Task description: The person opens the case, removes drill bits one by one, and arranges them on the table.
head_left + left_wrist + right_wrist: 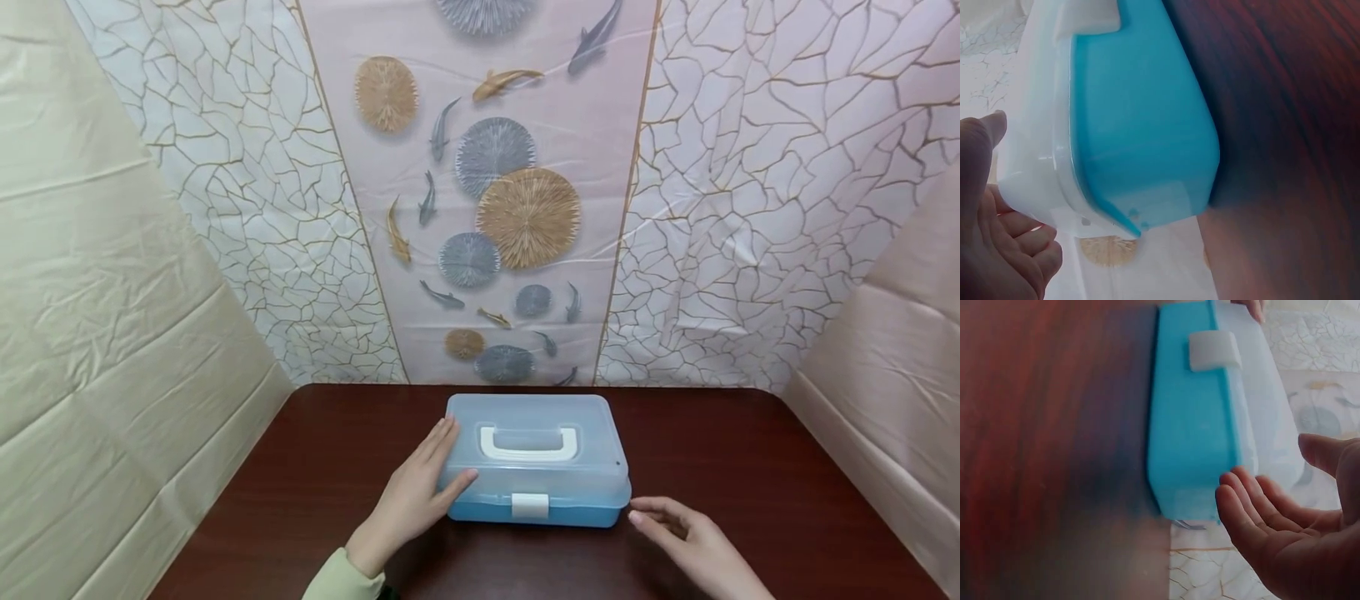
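A plastic storage box (536, 483) stands on the dark table, with a see-through whitish lid (465, 458) and a blue base (1147, 112). On top lies a white carry handle (528, 454). A white latch (1213, 350) sits over the front seam, and the lid is down. My left hand (412, 492) rests against the box's left side, its fingers along the lid edge and its thumb over the front left corner. Just off the front right corner, my right hand (686, 533) holds nothing, its fingers relaxed and slightly bent. Whatever the box contains cannot be made out.
The reddish-brown table (300, 483) has rounded back corners. Behind it hangs a patterned cloth (495, 333) with fish and round motifs. Plain beige cloth (112, 333) slopes down on the left, and similar cloth (885, 367) on the right.
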The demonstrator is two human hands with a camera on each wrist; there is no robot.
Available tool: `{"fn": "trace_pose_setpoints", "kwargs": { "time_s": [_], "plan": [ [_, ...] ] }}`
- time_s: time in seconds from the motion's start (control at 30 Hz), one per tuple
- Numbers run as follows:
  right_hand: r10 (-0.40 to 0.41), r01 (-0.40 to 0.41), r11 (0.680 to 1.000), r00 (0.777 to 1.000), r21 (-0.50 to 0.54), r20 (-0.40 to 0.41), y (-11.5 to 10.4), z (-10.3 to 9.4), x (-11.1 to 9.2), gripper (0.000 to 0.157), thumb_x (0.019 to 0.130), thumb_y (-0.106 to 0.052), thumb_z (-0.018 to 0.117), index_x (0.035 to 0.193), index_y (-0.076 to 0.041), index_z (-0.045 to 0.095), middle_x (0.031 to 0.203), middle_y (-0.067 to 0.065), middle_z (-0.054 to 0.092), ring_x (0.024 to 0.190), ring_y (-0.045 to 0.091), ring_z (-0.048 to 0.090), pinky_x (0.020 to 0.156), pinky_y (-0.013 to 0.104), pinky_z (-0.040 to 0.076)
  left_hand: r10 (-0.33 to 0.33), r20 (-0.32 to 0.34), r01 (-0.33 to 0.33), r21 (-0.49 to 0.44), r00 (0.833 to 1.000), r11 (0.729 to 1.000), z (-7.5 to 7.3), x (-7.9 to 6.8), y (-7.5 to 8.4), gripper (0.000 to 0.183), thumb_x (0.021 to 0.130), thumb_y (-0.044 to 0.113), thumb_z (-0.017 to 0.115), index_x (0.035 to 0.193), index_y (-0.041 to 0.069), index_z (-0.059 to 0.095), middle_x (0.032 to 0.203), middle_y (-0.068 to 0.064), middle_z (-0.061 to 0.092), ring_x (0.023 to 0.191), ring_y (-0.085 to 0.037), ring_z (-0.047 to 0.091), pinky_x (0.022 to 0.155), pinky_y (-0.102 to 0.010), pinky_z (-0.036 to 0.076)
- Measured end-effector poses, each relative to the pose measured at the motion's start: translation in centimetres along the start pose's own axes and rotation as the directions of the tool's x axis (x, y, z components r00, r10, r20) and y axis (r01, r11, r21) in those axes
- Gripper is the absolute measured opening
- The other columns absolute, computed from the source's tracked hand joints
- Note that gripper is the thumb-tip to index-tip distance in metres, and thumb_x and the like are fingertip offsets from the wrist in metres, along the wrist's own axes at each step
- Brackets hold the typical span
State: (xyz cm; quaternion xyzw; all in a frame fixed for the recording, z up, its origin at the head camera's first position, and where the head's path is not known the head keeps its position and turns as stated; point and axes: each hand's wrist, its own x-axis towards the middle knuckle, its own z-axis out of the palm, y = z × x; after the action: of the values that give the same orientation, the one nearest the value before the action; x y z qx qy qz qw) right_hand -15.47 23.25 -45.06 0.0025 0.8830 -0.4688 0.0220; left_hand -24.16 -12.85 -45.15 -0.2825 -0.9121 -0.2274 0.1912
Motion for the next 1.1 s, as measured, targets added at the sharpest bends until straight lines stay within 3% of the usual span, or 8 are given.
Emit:
{"fn": "trace_pose_setpoints", "kwargs": {
  "time_s": [0.1,0.2,0.3,0.53,0.77,0.87,0.97,1.1],
  "plan": [
    [-0.031,0.025,0.999,0.989,0.044,0.142,0.6,0.5,0.4,0.046,0.09,-0.038,0.06,0.118,-0.001,0.06,0.103,0.005,0.065,0.092,0.019,0.061,0.071,0.03,0.049,0.013,-0.001,-0.013,0.005,1.0,1.0,-0.2,0.1,0.1,0.073,0.091,0.056,0.045,0.145,0.008,0.032,0.15,-0.006,0.027,0.138,-0.014,0.016,0.102,-0.041,0.032],
    [-0.061,0.024,0.991,0.957,0.13,0.285,1.1,1.1,1.2,0.049,0.092,-0.034,0.057,0.121,0.006,0.055,0.104,0.011,0.064,0.093,0.025,0.062,0.073,0.036,0.051,0.021,-0.007,-0.021,0.012,1.0,1.0,-0.3,0.2,0.0,0.073,0.091,0.056,0.046,0.144,0.007,0.034,0.149,-0.007,0.028,0.137,-0.016,0.019,0.101,-0.042,0.033],
    [-0.066,-0.013,0.978,0.925,0.206,0.374,1.5,2.0,2.2,0.054,0.094,-0.033,0.055,0.123,0.012,0.051,0.107,0.016,0.063,0.097,0.03,0.061,0.076,0.04,0.051,0.019,-0.012,-0.019,0.009,1.0,1.0,-0.2,0.2,0.0,0.072,0.091,0.056,0.046,0.144,0.008,0.035,0.149,-0.006,0.028,0.137,-0.016,0.02,0.1,-0.042,0.035],
    [-0.071,-0.077,0.958,0.87,0.276,0.488,1.5,4.2,3.7,0.053,0.096,-0.03,0.052,0.12,0.017,0.05,0.109,0.02,0.062,0.097,0.031,0.062,0.078,0.041,0.051,0.012,0.002,-0.012,0.005,1.0,1.0,-0.2,0.1,-0.1,0.072,0.091,0.058,0.045,0.144,0.01,0.036,0.149,-0.005,0.029,0.137,-0.017,0.022,0.098,-0.044,0.037],
    [-0.081,-0.175,0.899,0.835,0.402,0.545,0.9,5.8,4.4,0.056,0.098,-0.03,0.047,0.121,0.021,0.047,0.109,0.021,0.062,0.102,0.032,0.06,0.082,0.041,0.049,0.012,0.006,-0.012,0.011,1.0,1.0,-0.2,0.0,-0.4,0.072,0.09,0.059,0.045,0.143,0.011,0.037,0.149,-0.004,0.029,0.136,-0.016,0.023,0.098,-0.043,0.037],
    [-0.084,-0.257,0.844,0.803,0.47,0.589,0.8,6.3,4.6,0.061,0.098,-0.034,0.045,0.126,0.021,0.041,0.116,0.023,0.058,0.108,0.032,0.056,0.088,0.042,0.046,0.01,-0.002,-0.01,0.016,1.0,1.0,-0.3,0.1,-0.5,0.073,0.089,0.06,0.046,0.143,0.011,0.038,0.148,-0.004,0.03,0.136,-0.015,0.024,0.098,-0.043,0.038],
    [-0.1,-0.361,0.745,0.771,0.561,0.629,0.7,7.0,4.7,0.068,0.098,-0.038,0.044,0.132,0.021,0.032,0.125,0.027,0.051,0.116,0.032,0.051,0.095,0.043,0.04,0.009,-0.012,-0.008,0.01,1.0,1.0,-0.3,0.1,-0.5,0.073,0.088,0.06,0.047,0.142,0.012,0.039,0.148,-0.003,0.032,0.135,-0.017,0.026,0.097,-0.042,0.038],
    [-0.127,-0.451,0.619,0.751,0.644,0.648,0.6,7.7,4.7,0.077,0.098,-0.04,0.043,0.134,0.024,0.02,0.13,0.03,0.045,0.12,0.033,0.047,0.1,0.043,0.035,0.011,-0.02,-0.011,0.001,1.0,1.0,-0.4,0.1,-0.4,0.073,0.087,0.061,0.049,0.141,0.012,0.041,0.147,-0.003,0.033,0.133,-0.018,0.03,0.097,-0.041,0.039]
  ]
}}
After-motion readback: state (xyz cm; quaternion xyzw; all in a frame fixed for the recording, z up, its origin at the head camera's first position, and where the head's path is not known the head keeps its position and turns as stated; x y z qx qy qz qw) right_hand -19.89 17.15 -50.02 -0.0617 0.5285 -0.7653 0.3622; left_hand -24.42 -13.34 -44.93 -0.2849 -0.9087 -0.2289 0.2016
